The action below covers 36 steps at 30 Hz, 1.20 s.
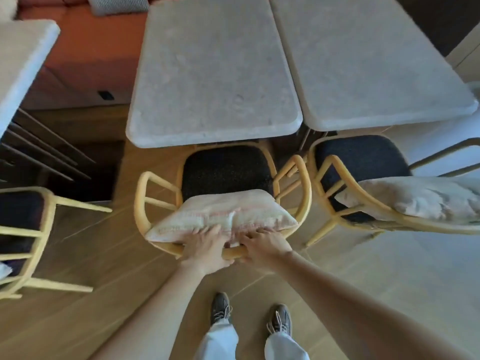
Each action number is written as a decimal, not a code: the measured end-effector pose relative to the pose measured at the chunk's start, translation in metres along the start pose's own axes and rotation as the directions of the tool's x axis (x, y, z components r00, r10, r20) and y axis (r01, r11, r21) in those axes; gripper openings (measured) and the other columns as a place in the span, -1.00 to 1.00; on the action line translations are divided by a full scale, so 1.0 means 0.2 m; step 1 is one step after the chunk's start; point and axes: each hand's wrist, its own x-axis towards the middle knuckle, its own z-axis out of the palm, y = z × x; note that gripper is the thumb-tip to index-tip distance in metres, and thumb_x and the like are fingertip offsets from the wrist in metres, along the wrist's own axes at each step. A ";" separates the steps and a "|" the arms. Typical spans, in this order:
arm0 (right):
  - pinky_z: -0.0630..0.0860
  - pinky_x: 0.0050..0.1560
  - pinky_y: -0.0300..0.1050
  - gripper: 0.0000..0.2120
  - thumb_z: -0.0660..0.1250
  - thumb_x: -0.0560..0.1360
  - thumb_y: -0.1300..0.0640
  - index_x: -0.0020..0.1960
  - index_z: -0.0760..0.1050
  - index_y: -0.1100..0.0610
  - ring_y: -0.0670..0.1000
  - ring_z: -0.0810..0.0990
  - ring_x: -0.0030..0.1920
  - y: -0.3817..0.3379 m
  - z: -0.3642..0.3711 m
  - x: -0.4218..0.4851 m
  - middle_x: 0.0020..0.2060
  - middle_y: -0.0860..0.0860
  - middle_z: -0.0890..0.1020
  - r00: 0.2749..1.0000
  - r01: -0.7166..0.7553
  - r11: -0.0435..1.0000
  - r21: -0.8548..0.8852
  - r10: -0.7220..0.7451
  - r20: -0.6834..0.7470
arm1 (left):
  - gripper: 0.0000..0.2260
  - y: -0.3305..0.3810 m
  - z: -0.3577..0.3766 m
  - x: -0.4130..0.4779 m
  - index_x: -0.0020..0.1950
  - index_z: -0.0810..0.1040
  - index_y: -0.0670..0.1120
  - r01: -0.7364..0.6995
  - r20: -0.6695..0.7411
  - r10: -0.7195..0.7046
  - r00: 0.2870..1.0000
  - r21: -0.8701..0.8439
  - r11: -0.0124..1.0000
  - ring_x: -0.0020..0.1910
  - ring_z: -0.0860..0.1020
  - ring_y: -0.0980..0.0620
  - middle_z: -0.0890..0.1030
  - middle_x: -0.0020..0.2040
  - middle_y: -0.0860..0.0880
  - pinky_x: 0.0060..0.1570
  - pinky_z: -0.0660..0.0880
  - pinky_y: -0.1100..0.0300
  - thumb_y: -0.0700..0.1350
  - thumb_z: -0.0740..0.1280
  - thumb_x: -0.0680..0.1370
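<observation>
A yellow wooden chair [141, 193] with a dark seat stands tucked partly under a pale stone table [215, 71]. A cream cushion [220, 214] with faint pink stripes leans against the chair's curved back rail. My left hand [205, 249] grips the back rail from above, its fingers reaching onto the cushion's lower edge. My right hand [262, 245] grips the same rail just to the right, fingers also touching the cushion. The view is slightly blurred.
A second stone table [368, 61] adjoins on the right, with another yellow chair [335, 183] carrying a cushion [415, 198]. A third chair [39, 229] and table corner [20, 61] are at left. An orange bench [85, 48] runs behind. My shoes [220, 307] stand on wood flooring.
</observation>
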 end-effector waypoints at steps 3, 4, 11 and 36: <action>0.54 0.08 0.12 -0.53 0.19 0.66 -0.18 0.45 0.45 0.06 0.24 0.67 0.19 0.00 0.01 0.10 0.24 0.11 0.68 0.995 0.072 0.990 -0.117 -0.063 0.076 | -0.64 0.03 0.06 -0.01 0.13 0.71 0.13 0.029 -0.029 -0.029 0.999 0.010 1.000 0.27 0.55 -0.05 0.53 0.10 0.08 0.22 0.41 -0.01 0.32 0.37 0.50; 0.52 0.00 0.11 -0.60 0.20 0.65 -0.16 0.36 0.50 0.04 0.22 0.68 0.14 0.00 0.00 0.12 0.18 0.08 0.69 0.993 0.076 0.988 -0.138 -0.063 0.099 | -0.63 0.02 0.07 -0.02 0.13 0.72 0.12 0.055 -0.038 -0.055 0.998 0.009 0.998 0.26 0.54 -0.04 0.51 0.09 0.09 0.21 0.42 0.00 0.32 0.37 0.50; 0.41 -0.11 0.02 -0.65 0.18 0.57 -0.18 0.22 0.56 -0.04 0.17 0.56 -0.10 -0.01 0.04 0.16 0.02 0.03 0.68 0.995 0.018 0.989 -0.148 -0.003 0.097 | -0.83 -0.05 0.10 -0.02 0.04 0.67 0.13 0.113 0.036 -0.111 0.993 -0.091 0.989 0.09 0.66 -0.11 0.63 0.07 0.10 -0.02 0.42 0.03 0.15 0.38 0.53; 0.43 -0.15 -0.03 -0.66 0.20 0.60 -0.21 0.13 0.62 -0.04 0.14 0.69 -0.06 -0.18 0.29 -0.17 -0.05 0.00 0.71 0.999 -0.025 0.990 -0.138 0.029 0.027 | -0.66 0.04 0.35 -0.33 0.27 0.63 0.12 -0.005 0.026 0.006 1.000 -0.043 0.999 0.18 0.64 -0.06 0.66 0.21 0.10 0.07 0.40 0.01 0.25 0.38 0.58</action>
